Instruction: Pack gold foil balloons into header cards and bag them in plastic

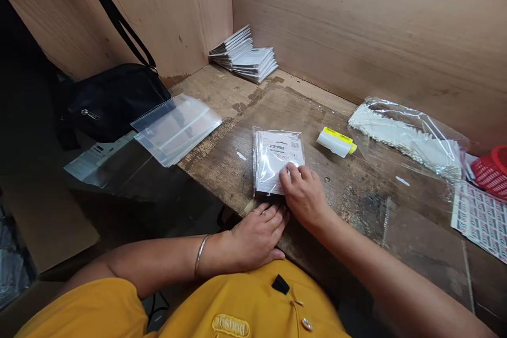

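1. Hands: left hand (253, 237) lies flat and open, palm down, at the table's near edge, with a metal bangle (200, 255) on the wrist. Right hand (304, 195) reaches in from the right, fingers curled down over the lower edge of the packet stack (277, 161).
2. Grip: left is wide, holding nothing, fingertips just below the stack; contact can't be told. Right fingertips (292, 172) press on the top packet. Thumb hidden, so pinch or mere touch can't be told.
3. Writing: the top packet shows a barcode and small print, with what looks like a CE mark; the rest is too small and glare-covered to read. Yellow label on a white roll (336, 141) is unreadable too. Stitched badge on the yellow shirt (253, 306) is upside down and not legible.
4. Stack position: flat on the worn wooden table (222, 111), directly under the right hand, just above the left.
5. About: bag of white strips (404, 140) to the right; red basket (491, 171) and printed sheet (481, 219) beyond it; plastic sleeves (176, 128) and black bag (111, 103) left; white stacks (243, 53) in the corner, against the plywood wall (348, 10).
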A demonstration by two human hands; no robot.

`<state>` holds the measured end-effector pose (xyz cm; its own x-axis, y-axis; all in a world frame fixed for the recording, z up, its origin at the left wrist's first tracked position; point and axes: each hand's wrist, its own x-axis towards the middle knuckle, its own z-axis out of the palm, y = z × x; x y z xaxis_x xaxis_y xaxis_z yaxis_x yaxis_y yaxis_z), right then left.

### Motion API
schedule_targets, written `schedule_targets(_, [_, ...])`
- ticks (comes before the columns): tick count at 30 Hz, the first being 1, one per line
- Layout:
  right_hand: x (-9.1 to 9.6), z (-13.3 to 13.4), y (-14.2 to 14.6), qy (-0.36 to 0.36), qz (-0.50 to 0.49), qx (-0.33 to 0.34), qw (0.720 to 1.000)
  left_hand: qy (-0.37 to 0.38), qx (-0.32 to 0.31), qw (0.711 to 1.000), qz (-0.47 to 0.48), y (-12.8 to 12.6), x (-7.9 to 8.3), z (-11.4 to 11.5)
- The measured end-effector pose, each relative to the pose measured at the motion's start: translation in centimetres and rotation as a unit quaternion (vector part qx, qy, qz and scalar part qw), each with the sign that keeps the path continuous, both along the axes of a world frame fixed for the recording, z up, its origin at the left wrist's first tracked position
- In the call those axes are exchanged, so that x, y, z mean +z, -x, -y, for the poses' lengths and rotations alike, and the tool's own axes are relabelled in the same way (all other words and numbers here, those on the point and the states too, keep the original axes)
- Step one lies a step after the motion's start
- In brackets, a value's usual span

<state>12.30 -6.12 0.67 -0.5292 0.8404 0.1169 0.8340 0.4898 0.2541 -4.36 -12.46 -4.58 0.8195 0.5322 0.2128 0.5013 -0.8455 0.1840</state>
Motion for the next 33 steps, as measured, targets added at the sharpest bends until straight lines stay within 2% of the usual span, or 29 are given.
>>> schedule_targets(3, [-0.9,0.2,-0.2,-0.019,-0.046,-0.003,0.999,0.005,0.003,1.0,-0.015,0.0,1.1,-0.3])
schedule_targets(7, [-0.8,1.1,-1.3,0.015,-0.087,0.039,0.995,0.035,0.037,0.998,-0.035,-0.9,2.7,-0.7])
schedule_targets(11, [-0.3,1.9,-2.4,0.032,-0.096,0.034,0.994,0.028,0.018,0.999,-0.012,-1.9,2.1,-0.4])
schedule_targets(14, [0.2,2.2,-2.3,0.043,-0.092,0.042,0.994,0.062,-0.004,0.998,-0.003,-2.0,1.3,-0.1])
schedule_targets(19, [0.9,0.4,-1.1,0.036,-0.067,0.09,0.993,0.092,-0.021,0.996,0.006,-1.8,1.7,-0.5])
schedule_targets(23, [0.5,-0.4,-1.1,-0.007,-0.09,0.025,0.996,0.101,-0.017,0.994,0.029,-1.7,2.0,-0.9])
schedule_targets(27, [-0.6,0.9,-1.5,-0.017,-0.137,-0.034,0.99,0.107,0.01,0.992,0.063,-2.0,1.4,-1.1])
schedule_targets(29, [-0.6,1.8,-2.0,0.003,-0.147,-0.049,0.988,0.094,0.01,0.994,0.052,-2.2,1.1,-1.1])
schedule_targets(33, [1.2,3.5,-5.3,0.146,-0.157,-0.009,0.977,0.076,0.001,0.997,0.031,-1.8,1.2,-1.2])
